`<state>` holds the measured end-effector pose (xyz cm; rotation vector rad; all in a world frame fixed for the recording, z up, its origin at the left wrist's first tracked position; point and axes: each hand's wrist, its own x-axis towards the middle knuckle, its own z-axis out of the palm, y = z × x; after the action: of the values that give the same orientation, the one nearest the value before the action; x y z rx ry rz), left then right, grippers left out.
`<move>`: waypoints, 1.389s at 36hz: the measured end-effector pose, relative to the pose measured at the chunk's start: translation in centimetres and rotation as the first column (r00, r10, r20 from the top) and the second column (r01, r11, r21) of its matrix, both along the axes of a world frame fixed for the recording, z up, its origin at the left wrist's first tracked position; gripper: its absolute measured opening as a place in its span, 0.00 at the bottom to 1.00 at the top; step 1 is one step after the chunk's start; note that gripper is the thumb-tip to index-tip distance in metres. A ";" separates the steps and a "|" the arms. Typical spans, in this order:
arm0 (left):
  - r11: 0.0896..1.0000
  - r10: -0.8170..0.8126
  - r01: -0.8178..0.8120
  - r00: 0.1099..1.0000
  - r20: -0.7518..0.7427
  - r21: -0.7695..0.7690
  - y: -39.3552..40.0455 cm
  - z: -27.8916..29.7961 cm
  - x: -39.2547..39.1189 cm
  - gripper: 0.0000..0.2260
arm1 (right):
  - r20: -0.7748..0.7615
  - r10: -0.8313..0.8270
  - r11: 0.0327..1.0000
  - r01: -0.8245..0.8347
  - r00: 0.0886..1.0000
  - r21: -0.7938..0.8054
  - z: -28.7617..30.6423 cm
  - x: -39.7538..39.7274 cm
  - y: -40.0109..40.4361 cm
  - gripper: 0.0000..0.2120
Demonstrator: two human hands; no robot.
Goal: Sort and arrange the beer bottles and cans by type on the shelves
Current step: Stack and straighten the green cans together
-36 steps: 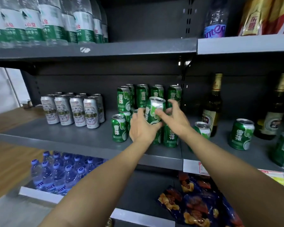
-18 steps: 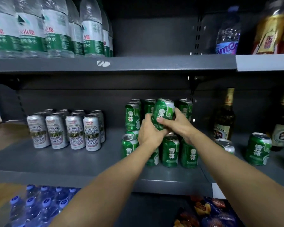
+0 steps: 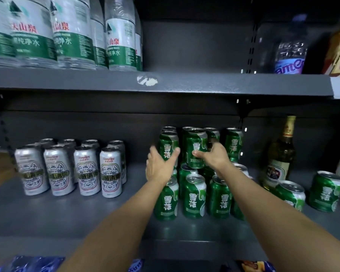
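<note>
Green beer cans stand stacked in two layers on the middle shelf (image 3: 86, 218). My right hand (image 3: 214, 157) grips one green can (image 3: 196, 147) in the upper layer, which sits on the lower cans (image 3: 193, 195). My left hand (image 3: 159, 164) is spread open beside the upper can to its left (image 3: 168, 146), thumb touching that can. Silver beer cans (image 3: 71, 165) stand grouped at the shelf's left. Two more green cans (image 3: 325, 191) and a brown beer bottle (image 3: 281, 154) stand to the right.
The shelf above (image 3: 185, 83) hangs low over the stack and carries large water bottles (image 3: 71, 34) and a blue-labelled bottle (image 3: 290, 54). Bare shelf lies in front of the silver cans. Blue bottle tops and snack bags show below.
The green can held in both hands went up and back onto the upper layer. My left hand let go and opened to the left; my view moved closer.
</note>
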<state>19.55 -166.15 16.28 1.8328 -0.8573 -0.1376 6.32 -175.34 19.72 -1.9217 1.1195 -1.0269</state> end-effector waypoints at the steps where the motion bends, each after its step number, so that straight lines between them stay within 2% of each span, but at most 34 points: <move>1: 1.000 -0.010 0.010 1.000 -0.014 0.014 -0.3 -0.1 0.1 0.42 | 0.003 0.005 1.000 -0.005 1.000 -0.007 -0.1 0.3 -0.1 0.41; 7: 0.997 0.038 -0.040 0.999 0.033 0.068 -0.8 -0.4 0.9 0.30 | -0.009 -0.002 1.000 0.002 1.000 0.010 -0.9 1.8 -0.3 0.37; 14: 0.999 0.039 -0.041 0.999 0.032 0.034 -1.1 -0.8 1.8 0.25 | -0.007 0.012 1.000 -0.012 1.000 0.009 -1.0 2.4 -0.8 0.32; 24: 0.997 0.052 -0.055 0.998 0.047 0.060 -1.1 -0.6 1.7 0.24 | -0.072 0.076 0.997 -0.074 0.995 0.029 -0.4 2.0 -1.2 0.32; 36: 0.997 0.050 -0.054 0.997 0.067 0.061 -1.0 -0.7 1.6 0.25 | -0.222 0.002 0.998 -0.015 0.975 -0.053 -0.5 2.2 -0.5 0.32; 42: 0.998 0.036 -0.037 0.999 0.028 0.041 -0.6 -0.5 1.6 0.29 | -0.250 0.019 0.998 -0.032 0.968 -0.047 -0.7 1.3 -0.2 0.36; 45: 0.990 0.136 -0.137 0.987 0.081 0.014 -0.2 -0.2 0.6 0.32 | -0.261 -0.074 0.994 0.051 0.963 -0.093 -0.4 -0.3 0.1 0.32; 48: 0.969 0.246 -0.241 0.957 0.152 -0.055 0.3 0.2 -1.2 0.28 | -0.235 -0.277 0.943 0.217 0.932 -0.254 -0.3 -3.5 -0.3 0.30; 50: 0.965 0.256 -0.239 0.948 0.189 -0.108 0.2 0.3 -2.5 0.23 | -0.216 -0.420 0.873 0.328 0.882 -0.360 -0.6 -6.5 -0.9 0.29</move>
<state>17.02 -165.92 16.61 1.8791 -0.7501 0.2444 -0.15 -176.20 19.08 -2.2084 1.6335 -1.2188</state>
